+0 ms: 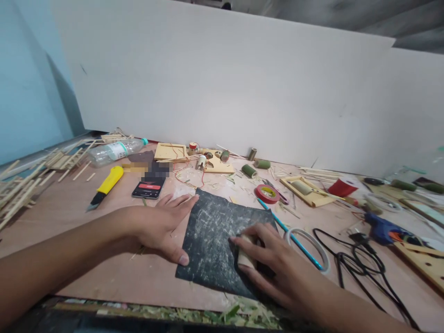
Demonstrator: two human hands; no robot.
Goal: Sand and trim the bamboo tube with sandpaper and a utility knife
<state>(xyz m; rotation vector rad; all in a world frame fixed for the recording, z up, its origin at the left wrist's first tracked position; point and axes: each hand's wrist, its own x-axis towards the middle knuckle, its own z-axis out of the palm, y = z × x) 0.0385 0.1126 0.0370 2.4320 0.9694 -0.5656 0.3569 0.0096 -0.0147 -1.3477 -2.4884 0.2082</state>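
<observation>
Pinning black, dusty rectangular sheet by left edge: left hand, fingers spread. Right hand grips pale, bamboo-like cylinder; I'd press evenly.

Left forearm: bare, slender
Left hand: bare (thumbnail visible, short)
Right forearm: bare
Right hand: bare, slim-fingered

Soft light lay brightest across the middle of the white board; the far right background was dim. Shadow darkened the black sheet beneath the right hand. Pixelation covered part of the phone. The far right looked blurred.
</observation>
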